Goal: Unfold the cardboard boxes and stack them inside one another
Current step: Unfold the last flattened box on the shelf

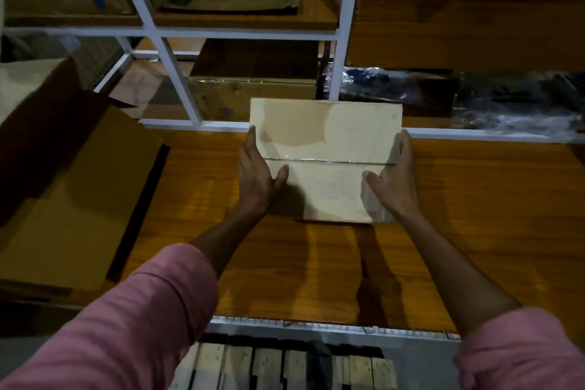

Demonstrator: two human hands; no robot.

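A small pale cardboard box stands on the orange wooden shelf, its closed flaps meeting at a taped seam across the top. My left hand presses flat against the box's left side, thumb on the top face. On the right side my right hand grips the same way, thumb resting on top. A large opened brown cardboard box sits at the left edge of the shelf, its flaps spread.
White metal rack bars cross behind the box. The shelves behind hold more cardboard boxes and dark plastic-wrapped bundles. A wooden pallet lies on the floor below the shelf's front edge.
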